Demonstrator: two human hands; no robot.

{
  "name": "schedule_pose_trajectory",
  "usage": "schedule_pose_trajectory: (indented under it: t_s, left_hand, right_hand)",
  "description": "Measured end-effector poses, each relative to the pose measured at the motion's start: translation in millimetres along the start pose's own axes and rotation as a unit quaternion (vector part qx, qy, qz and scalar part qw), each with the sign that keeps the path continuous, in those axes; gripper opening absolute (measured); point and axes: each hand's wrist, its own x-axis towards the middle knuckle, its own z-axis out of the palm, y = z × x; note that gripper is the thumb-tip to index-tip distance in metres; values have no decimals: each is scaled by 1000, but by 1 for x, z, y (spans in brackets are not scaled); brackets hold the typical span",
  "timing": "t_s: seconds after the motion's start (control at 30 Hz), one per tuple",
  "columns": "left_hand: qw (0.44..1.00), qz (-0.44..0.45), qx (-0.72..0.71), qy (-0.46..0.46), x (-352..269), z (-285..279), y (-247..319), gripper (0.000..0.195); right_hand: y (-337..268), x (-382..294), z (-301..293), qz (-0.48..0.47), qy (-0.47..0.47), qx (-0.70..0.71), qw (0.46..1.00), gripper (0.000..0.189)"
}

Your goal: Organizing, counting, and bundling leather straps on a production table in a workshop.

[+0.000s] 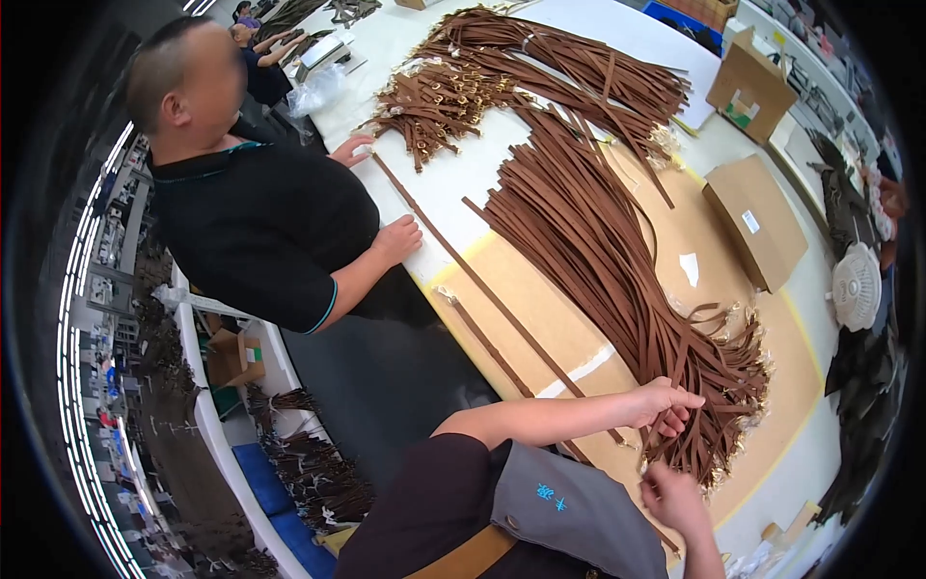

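Long brown straps [579, 217], probably leather, lie in a big bundle across the table, their ends with metal hardware in clear wrapping at the lower right. My left hand [665, 407] holds one strap from this bundle between thumb and fingers. Lower down, my right hand [673, 492] is closed around the wrapped metal end of a strap. Two single straps lie side by side to the left of the bundle, a longer one [477, 279] and another [488, 347] nearer the table edge.
A co-worker [253, 195] stands at the left edge, hands on the far end of the longer strap. Short buckled straps [434, 101] and another long bundle [579, 58] lie beyond. Cardboard boxes [756, 217] and a white fan [856, 286] are at the right.
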Motion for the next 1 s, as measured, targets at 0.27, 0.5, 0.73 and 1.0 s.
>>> schedule_pose_trajectory:
  t_s: [0.27, 0.5, 0.73, 1.0]
  left_hand:
    - [916, 337, -42, 214, -95, -163, 122, 18]
    - [864, 434, -74, 247, -224, -350, 227, 29]
    - [854, 376, -81, 350, -242, -424, 232, 27]
    - [809, 432, -120, 380, -251, -449, 243, 32]
  right_hand:
    - [-24, 35, 76, 135, -35, 83, 987, 21]
    - [-39, 164, 128, 111, 90, 233, 962, 43]
    - [-38, 257, 176, 148, 204, 238, 938, 33]
    - [-61, 271, 189, 100, 219, 160, 957, 15]
